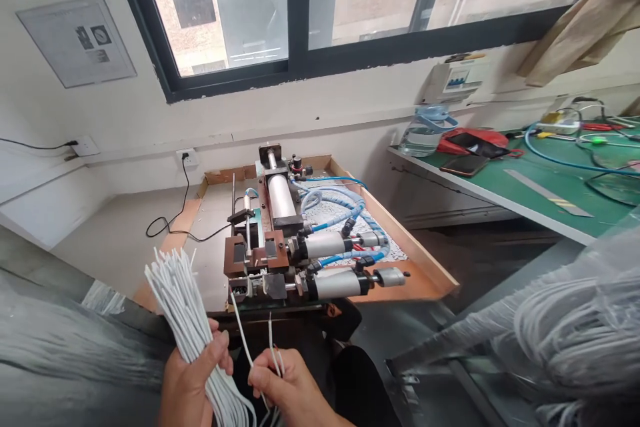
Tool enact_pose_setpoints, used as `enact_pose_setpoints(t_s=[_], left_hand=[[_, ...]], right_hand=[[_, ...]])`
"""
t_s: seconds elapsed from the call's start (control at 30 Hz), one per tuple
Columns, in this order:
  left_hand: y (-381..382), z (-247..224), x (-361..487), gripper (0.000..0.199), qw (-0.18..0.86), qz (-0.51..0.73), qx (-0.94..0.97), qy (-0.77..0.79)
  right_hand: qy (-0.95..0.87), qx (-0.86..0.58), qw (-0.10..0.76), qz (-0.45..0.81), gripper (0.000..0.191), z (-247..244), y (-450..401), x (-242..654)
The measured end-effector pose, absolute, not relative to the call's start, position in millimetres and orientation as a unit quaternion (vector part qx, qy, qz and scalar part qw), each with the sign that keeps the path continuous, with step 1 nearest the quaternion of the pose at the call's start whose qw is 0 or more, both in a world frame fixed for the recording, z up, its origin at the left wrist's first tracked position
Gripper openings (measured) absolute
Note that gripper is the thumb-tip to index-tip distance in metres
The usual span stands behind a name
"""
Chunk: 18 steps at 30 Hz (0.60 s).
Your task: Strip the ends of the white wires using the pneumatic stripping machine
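Note:
My left hand point(197, 373) is closed around a thick bundle of white cables point(181, 303), whose cut ends fan out above the fist. Pinched between the thumb and fingers of my right hand point(287, 380) are a few single white cables point(243, 333). One of these reaches up to the jaw area at the front of a pneumatic machine point(260, 280); whether its end is inside the jaws I cannot tell. Another cable end, thinner at its tip, stands free above my right hand. The machine has silver air cylinders point(333, 285) pointing right.
A shallow wooden-edged tray point(420, 263) holds the machine and coiled blue air hoses point(345, 207). On the right, a green-topped table point(540, 197) carries a water jug point(427, 133), a phone point(464, 165) and a steel ruler point(547, 192). Plastic-wrapped cable coils point(575, 327) stand nearer.

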<state>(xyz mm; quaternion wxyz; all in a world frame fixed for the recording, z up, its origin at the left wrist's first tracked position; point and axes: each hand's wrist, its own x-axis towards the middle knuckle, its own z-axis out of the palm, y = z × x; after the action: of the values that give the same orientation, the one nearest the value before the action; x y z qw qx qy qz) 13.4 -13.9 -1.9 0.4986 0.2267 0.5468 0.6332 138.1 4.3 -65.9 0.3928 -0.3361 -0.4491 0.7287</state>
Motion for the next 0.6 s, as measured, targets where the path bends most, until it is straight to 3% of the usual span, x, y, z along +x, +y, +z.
enact_pose_setpoints(t_s=[0.3, 0.6], left_hand=[[-29.4, -3.6, 25.3, 0.025, 0.499, 0.580, 0.279, 0.581], [-45.3, -11.7, 24.6, 0.019, 0.532, 0.536, 0.336, 0.563]], right_hand=[[-0.599, -0.337, 0.354, 0.635, 0.034, -67.2, -17.8, 140.2], [-0.621, -0.333, 0.342, 0.622, 0.035, -68.5, -34.9, 142.5]])
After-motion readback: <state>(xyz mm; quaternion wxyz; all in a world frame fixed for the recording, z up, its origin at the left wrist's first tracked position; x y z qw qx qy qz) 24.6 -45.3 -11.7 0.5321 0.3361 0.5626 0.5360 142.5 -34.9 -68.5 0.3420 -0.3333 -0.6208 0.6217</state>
